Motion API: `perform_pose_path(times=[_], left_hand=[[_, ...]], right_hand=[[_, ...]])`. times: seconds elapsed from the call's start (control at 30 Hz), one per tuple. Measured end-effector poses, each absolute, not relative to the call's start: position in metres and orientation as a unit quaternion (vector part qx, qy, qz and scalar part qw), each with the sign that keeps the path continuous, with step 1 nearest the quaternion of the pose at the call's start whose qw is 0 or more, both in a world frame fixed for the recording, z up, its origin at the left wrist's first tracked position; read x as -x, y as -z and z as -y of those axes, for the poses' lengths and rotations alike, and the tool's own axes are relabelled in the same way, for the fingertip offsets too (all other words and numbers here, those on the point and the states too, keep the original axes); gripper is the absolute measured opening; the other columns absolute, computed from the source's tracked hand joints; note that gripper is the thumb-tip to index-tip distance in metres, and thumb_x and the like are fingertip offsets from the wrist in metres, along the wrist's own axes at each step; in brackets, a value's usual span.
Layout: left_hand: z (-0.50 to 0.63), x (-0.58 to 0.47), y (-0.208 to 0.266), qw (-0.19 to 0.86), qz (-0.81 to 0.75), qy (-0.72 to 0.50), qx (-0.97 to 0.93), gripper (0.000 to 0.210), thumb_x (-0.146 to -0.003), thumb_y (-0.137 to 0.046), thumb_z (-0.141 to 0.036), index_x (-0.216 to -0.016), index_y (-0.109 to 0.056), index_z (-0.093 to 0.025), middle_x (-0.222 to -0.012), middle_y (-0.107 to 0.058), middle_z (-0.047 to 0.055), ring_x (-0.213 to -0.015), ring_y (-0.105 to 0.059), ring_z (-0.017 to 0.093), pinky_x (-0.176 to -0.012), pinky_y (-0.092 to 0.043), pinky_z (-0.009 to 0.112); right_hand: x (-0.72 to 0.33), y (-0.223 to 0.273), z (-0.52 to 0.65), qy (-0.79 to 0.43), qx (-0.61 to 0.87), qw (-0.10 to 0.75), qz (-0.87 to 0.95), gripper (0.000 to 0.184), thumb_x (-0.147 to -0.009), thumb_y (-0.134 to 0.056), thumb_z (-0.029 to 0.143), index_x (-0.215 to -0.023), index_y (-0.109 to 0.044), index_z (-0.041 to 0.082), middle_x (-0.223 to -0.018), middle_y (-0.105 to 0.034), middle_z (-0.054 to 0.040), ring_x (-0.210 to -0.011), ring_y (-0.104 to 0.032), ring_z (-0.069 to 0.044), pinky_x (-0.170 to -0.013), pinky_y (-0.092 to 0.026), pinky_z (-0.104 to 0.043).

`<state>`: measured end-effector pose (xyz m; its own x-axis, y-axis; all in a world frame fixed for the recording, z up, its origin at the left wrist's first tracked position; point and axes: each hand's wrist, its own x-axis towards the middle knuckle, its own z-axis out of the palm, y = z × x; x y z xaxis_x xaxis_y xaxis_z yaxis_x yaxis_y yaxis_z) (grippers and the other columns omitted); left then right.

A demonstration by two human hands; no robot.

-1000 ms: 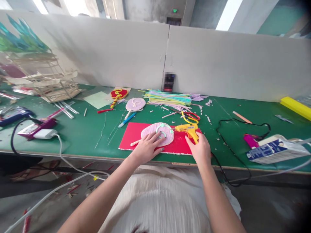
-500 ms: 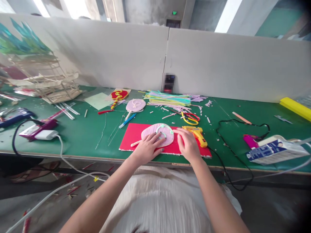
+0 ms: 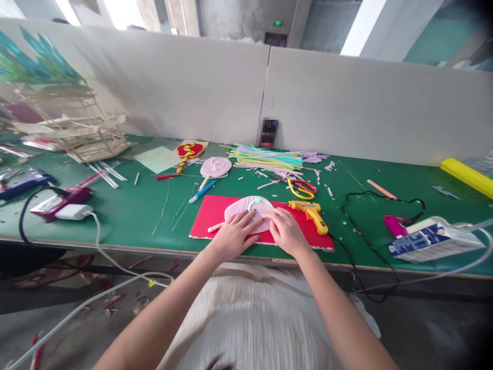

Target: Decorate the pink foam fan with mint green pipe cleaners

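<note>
A pale lilac fan-shaped piece (image 3: 235, 206) with ridged strips and a short wrapped handle lies flat on a red board (image 3: 208, 213). A mint-green strip (image 3: 257, 201) curls across its face. My left hand (image 3: 235, 234) rests palm down on the lower part of the fan, fingers spread. On the fan's right edge, my right hand (image 3: 287, 228) lays its extended fingertips over the end of the green strip, which they partly hide. Just right of that hand, a yellow glue gun (image 3: 311, 213) lies on its side across the board's corner.
Behind the board lie scissors (image 3: 302, 190), a bundle of coloured strips (image 3: 269, 158), a blue pen (image 3: 203, 191), another lilac fan (image 3: 215, 167) and a red-yellow one (image 3: 190, 150). A power strip (image 3: 61, 205) stands left, a carton (image 3: 435, 241) right. Black cord loops nearby.
My right hand has moved left and down onto the fan's right edge, covering part of the green strip. My left hand stays in place on the fan.
</note>
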<state>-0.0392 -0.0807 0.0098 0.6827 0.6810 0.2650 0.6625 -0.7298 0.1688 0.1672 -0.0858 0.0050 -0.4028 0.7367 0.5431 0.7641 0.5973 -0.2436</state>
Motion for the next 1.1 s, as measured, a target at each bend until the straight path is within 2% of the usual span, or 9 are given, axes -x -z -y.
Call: perform_pose_path(times=[0.23,0.57,0.83,1.1], left_hand=[[0.0826,0.0398,-0.0125,0.049,-0.362,-0.176,-0.914,0.051,-0.088,-0.041,-0.042,-0.136,-0.037,-0.024,-0.144,-0.035,0.008,-0.131,-0.031,0.026,-0.104,-0.03,0.046],[0.082,0.0398,-0.0115,0.051,-0.364,-0.175,-0.913,0.047,-0.088,-0.041,-0.041,-0.132,-0.042,-0.024,-0.144,-0.035,0.007,-0.131,-0.032,0.027,-0.104,-0.032,0.046],[0.082,0.0395,-0.012,0.052,-0.371,-0.162,-0.913,0.054,-0.089,-0.038,-0.045,-0.139,-0.033,-0.024,-0.143,-0.036,0.007,-0.131,-0.031,0.026,-0.106,-0.029,0.045],[0.0805,0.0392,-0.0109,0.059,-0.374,-0.156,-0.913,0.056,-0.089,-0.039,-0.045,-0.14,-0.031,-0.025,-0.145,-0.033,0.006,-0.132,-0.03,0.026,-0.107,-0.027,0.044]], right_hand=[[-0.1677,-0.0039,0.0842,0.009,0.446,0.327,0.833,0.032,-0.084,-0.038,0.012,-0.109,-0.056,0.022,-0.108,-0.062,-0.0072,-0.109,-0.054,-0.021,-0.098,-0.042,-0.046],[-0.1673,-0.0036,0.0853,0.0,0.452,0.334,0.827,0.036,-0.085,-0.039,0.014,-0.119,-0.05,0.02,-0.117,-0.058,-0.0087,-0.116,-0.049,-0.022,-0.097,-0.044,-0.044],[-0.1663,-0.0052,0.084,-0.015,0.445,0.325,0.834,0.033,-0.085,-0.039,0.012,-0.114,-0.053,0.021,-0.113,-0.061,-0.0068,-0.114,-0.051,-0.022,-0.098,-0.043,-0.044],[-0.1683,-0.0027,0.0849,-0.006,0.446,0.342,0.827,0.035,-0.084,-0.038,0.01,-0.113,-0.054,0.021,-0.112,-0.061,-0.0076,-0.113,-0.051,-0.022,-0.097,-0.043,-0.043]])
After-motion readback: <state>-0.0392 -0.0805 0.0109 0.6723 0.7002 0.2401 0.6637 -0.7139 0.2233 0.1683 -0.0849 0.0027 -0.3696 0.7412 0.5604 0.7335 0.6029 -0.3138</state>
